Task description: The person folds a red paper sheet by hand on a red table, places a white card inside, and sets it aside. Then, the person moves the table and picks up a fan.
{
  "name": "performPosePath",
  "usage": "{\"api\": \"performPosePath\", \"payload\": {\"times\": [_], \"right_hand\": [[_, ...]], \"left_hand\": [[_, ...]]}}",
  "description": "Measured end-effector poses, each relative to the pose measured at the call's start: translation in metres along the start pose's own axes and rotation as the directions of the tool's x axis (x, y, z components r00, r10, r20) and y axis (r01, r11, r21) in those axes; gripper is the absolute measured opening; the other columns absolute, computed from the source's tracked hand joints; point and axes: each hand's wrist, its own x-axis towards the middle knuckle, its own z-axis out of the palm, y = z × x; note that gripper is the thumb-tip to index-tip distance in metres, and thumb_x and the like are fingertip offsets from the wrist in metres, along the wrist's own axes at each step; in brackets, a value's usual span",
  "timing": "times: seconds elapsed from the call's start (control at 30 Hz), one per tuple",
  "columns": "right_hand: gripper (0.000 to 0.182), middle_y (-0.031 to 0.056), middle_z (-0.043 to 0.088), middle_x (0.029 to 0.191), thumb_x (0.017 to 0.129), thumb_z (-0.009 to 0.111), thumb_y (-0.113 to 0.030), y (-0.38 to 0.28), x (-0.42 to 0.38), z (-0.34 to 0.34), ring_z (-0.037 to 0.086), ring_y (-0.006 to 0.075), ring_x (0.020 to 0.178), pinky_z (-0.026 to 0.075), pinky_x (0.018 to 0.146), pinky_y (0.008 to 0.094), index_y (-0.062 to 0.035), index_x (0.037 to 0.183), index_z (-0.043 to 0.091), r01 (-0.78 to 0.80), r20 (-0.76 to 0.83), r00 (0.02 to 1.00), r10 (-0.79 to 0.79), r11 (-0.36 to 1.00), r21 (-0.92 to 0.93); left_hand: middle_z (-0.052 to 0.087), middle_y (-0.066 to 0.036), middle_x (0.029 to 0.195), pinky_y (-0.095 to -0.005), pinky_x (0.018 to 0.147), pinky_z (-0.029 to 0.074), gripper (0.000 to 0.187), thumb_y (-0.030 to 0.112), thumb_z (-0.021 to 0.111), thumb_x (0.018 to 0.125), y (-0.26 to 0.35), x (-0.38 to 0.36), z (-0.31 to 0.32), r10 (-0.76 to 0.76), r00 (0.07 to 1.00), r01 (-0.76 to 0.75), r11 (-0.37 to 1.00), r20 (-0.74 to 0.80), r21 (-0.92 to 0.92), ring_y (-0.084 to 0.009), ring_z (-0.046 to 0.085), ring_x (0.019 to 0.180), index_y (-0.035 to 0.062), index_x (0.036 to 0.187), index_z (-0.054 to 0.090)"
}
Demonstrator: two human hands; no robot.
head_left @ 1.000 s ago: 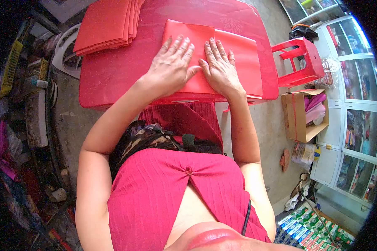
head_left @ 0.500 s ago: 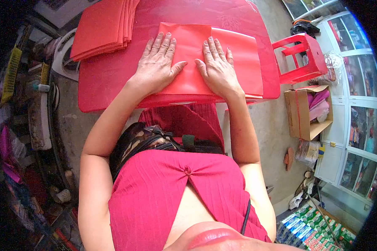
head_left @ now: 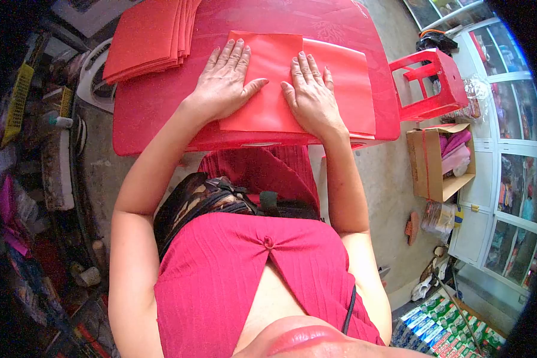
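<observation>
Both palms pressed flat, fingers spread: the left hand (head_left: 224,80) and right hand (head_left: 311,94) lay on the folded red paper sheet (head_left: 271,80), gripping nothing, its long axis running away between them.

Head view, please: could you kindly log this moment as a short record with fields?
Left hand: flat, palm down on the red sheet
Right hand: flat on the same sheet, fingers spread
Sheet: lies on the red table, over another sheet
Stack of red sheets: far left of table
Red stool: right of table
</observation>
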Motion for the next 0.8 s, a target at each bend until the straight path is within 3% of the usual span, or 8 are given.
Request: {"api": "performPosePath", "payload": {"times": [0.27, 0.33, 0.43, 0.63, 0.8], "right_hand": [[0.065, 0.0195, 0.026, 0.161, 0.105, 0.033, -0.043, -0.001, 0.001, -0.001, 0.018, 0.0305, 0.152, 0.009, 0.122, 0.0520, 0.0014, 0.152, 0.032, 0.000, 0.011, 1.000, 0.000, 1.000, -0.007], [0.064, 0.0172, 0.024, 0.162, 0.105, 0.034, -0.043, -0.003, 0.001, -0.005, 0.017, 0.0289, 0.152, 0.009, 0.123, 0.0487, 0.0009, 0.152, 0.031, -0.020, 0.035, 0.999, 0.022, 0.998, -0.060], [0.065, 0.0179, 0.025, 0.162, 0.105, 0.033, -0.043, 0.001, 0.002, 0.002, 0.018, 0.0295, 0.152, 0.009, 0.122, 0.0514, 0.0003, 0.152, 0.032, -0.011, 0.011, 1.000, 0.011, 1.000, -0.018], [0.064, 0.0171, 0.023, 0.163, 0.105, 0.032, -0.044, -0.001, 0.002, -0.002, 0.016, 0.0290, 0.153, 0.009, 0.123, 0.0504, -0.0005, 0.153, 0.031, -0.024, 0.046, 0.999, 0.025, 0.999, -0.023], [0.064, 0.0169, 0.023, 0.163, 0.105, 0.031, -0.044, -0.001, 0.001, -0.002, 0.015, 0.0286, 0.153, 0.009, 0.123, 0.0500, -0.0007, 0.153, 0.030, -0.025, 0.041, 0.999, 0.026, 0.999, -0.023]], "left_hand": [[0.010, -0.023, 0.164, -0.0410, 0.125, 0.004, 0.090, 0.065, 0.026, 0.100, -0.027, 0.033, 0.004, -0.004, 1.000, 0.004, 1.000, 0.009, -0.002, -0.0313, 0.005, 0.154, -0.0045, 0.156, 0.013], [0.010, -0.023, 0.164, -0.0412, 0.125, 0.004, 0.090, 0.065, 0.026, 0.100, -0.029, 0.031, 0.004, 0.003, 1.000, -0.003, 1.000, 0.021, -0.001, -0.0316, 0.005, 0.154, -0.0045, 0.156, 0.013], [0.009, -0.024, 0.164, -0.0414, 0.125, 0.005, 0.087, 0.062, 0.027, 0.102, -0.031, 0.025, 0.003, 0.016, 0.999, -0.016, 1.000, 0.028, 0.016, -0.0322, 0.005, 0.154, -0.0045, 0.156, 0.014], [0.014, -0.023, 0.163, -0.0415, 0.125, 0.008, 0.074, 0.050, 0.029, 0.105, -0.029, -0.034, -0.012, 0.143, 0.989, -0.144, 0.989, 0.025, 0.018, -0.0318, 0.010, 0.153, -0.0040, 0.155, 0.020], [0.024, -0.019, 0.161, -0.0427, 0.124, 0.014, 0.064, 0.041, 0.037, 0.105, -0.022, -0.097, -0.029, 0.283, 0.959, -0.278, 0.953, 0.028, -0.119, -0.0307, 0.018, 0.152, -0.0013, 0.153, 0.029]]}}
